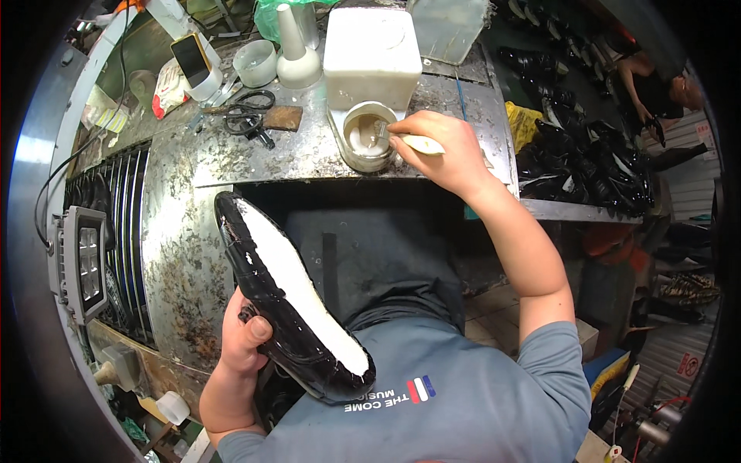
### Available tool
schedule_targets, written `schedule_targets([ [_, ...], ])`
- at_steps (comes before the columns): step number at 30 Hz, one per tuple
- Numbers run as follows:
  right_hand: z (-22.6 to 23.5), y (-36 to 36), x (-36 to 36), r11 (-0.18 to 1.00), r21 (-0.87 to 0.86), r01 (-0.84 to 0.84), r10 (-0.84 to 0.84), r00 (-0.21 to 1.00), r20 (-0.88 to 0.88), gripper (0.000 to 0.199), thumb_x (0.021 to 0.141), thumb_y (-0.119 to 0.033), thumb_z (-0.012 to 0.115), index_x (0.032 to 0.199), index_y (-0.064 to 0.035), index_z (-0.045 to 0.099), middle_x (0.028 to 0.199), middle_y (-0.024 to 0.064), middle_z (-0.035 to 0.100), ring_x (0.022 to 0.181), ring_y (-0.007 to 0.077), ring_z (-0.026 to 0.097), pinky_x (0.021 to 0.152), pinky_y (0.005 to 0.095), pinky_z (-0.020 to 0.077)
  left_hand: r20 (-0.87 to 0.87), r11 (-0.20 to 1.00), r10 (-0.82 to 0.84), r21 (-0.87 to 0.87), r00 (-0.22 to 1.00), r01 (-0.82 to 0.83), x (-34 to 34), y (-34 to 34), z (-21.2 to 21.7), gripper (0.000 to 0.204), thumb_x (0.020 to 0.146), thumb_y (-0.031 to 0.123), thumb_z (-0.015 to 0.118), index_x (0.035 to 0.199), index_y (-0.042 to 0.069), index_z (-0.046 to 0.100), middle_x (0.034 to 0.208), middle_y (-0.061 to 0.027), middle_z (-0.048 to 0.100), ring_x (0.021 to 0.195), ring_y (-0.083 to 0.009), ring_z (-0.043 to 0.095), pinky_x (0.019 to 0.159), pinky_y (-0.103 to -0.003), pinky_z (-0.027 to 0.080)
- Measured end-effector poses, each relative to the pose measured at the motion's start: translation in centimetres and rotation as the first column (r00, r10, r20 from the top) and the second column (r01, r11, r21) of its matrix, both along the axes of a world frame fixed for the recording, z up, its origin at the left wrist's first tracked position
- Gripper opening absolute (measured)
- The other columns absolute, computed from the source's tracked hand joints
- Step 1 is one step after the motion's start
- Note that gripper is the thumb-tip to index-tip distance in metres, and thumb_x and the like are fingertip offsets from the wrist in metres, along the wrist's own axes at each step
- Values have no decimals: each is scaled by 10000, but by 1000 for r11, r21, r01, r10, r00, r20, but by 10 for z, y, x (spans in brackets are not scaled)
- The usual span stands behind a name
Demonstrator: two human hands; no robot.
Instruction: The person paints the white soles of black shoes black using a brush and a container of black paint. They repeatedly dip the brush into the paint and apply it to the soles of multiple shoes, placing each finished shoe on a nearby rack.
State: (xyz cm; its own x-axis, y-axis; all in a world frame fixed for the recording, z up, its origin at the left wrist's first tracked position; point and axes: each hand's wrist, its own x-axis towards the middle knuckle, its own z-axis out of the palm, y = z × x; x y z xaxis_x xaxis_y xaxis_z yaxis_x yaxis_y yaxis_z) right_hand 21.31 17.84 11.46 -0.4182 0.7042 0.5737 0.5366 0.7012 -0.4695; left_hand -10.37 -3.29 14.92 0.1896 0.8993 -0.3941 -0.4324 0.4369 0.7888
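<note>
My left hand is closed around a black shoe, held sole up and slanting over my lap. Along its underside runs a long white band, while the upper is glossy and dark. At the table's front edge, my right hand grips a brush with a pale handle. The brush's head reaches over the rim and into the mouth of a small round pot. Whitish liquid shows inside that pot.
Behind the pot stands a large white container. Left of it are a cone-necked bottle, a clear cup, scissors, a brown block and a phone. Black shoes pile up at right, near another person. A lamp stands left.
</note>
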Motion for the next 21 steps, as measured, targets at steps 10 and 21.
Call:
schedule_targets([
  [10,5,-8,-3,969,-231,-92,56,986,-157,194,861,-166,802,1010,-43,781,921,110,763,816,256,741,744,348,576,-23,998,-46,31,999,47,2,5,4,918,820,481,861,1446,-29,423,1251,-137,626,1117,-222,663,967,-364,553],
  [21,72,-61,-53,823,-26,-567,490,733,-472,145,809,-138,837,902,-62,756,831,78,747,701,236,723,616,326,576,-72,994,-108,22,992,110,11,12,9,954,819,497,857,1471,-35,406,1303,-147,620,1158,-231,650,1001,-371,530],
])
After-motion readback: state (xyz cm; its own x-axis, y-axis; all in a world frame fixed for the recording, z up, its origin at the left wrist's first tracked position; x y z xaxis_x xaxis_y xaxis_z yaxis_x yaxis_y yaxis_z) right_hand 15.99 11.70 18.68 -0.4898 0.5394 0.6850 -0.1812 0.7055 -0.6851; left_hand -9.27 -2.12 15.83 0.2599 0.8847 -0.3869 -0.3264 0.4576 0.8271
